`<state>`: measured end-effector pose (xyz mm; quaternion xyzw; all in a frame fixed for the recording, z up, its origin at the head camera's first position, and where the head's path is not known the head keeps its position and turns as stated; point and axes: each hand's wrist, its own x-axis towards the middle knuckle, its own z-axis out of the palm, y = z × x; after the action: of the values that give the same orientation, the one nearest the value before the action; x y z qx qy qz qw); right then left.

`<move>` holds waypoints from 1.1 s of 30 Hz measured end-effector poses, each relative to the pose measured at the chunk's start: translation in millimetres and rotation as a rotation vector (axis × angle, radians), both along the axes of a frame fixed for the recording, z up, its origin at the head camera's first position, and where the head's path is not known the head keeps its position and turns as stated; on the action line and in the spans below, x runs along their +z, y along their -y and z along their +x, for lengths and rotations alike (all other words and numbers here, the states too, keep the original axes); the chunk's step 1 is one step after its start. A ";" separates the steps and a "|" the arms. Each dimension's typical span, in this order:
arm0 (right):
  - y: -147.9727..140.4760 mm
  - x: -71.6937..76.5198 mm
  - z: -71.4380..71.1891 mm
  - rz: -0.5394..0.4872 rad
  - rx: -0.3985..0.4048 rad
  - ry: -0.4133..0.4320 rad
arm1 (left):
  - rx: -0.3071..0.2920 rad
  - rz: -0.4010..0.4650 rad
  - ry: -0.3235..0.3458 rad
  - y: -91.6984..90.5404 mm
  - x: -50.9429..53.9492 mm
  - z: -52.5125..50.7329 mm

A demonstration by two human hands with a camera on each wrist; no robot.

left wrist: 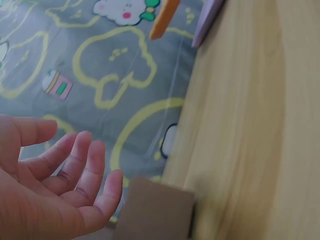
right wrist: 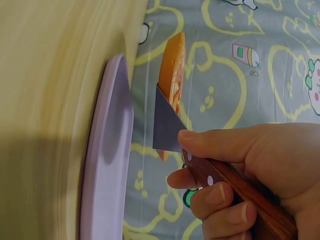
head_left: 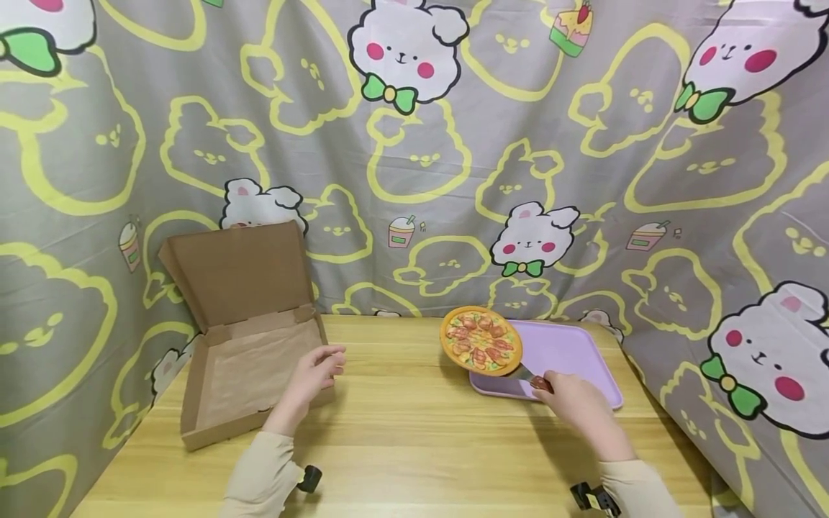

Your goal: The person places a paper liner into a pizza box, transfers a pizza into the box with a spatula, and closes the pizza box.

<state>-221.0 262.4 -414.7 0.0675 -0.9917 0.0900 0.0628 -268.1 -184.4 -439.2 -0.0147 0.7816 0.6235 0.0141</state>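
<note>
1 toy pizza [head_left: 481,340], 1 spatula [right wrist: 166,127], 1 lilac tray [head_left: 576,352], 1 open cardboard pizza box [head_left: 249,284]. Right hand [head_left: 578,403] reaching forward, grip wrapped round spatula's wooden handle [right wrist: 236,186]; left hand [head_left: 312,375] beside box, grip loose, fingers relaxed. Pizza sits on blade [right wrist: 167,131], raised near tray's left end: round, orange rim, reddish-brown toppings.

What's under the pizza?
The spatula blade; the right hand grips its handle. The right wrist view shows a gap between pizza and tray. Hidden: the underside where the blade covers it; in the head view, the tray's far-left corner.
</note>
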 end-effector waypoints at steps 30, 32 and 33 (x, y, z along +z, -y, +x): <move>78.8 3.2 -20.8 -0.039 0.085 -0.027 | 0.137 -0.075 -0.060 117.9 37.9 31.0; 83.0 2.1 -21.9 -0.045 0.087 -0.026 | 0.153 -0.051 -0.063 126.7 37.5 34.2; 84.9 1.7 -22.4 -0.048 0.090 -0.027 | 0.164 -0.037 -0.067 130.7 37.4 36.1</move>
<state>-243.5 177.5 -413.0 0.1116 -0.9843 0.1157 0.0736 -232.0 -315.2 -401.8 -0.0579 0.7892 0.6081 -0.0636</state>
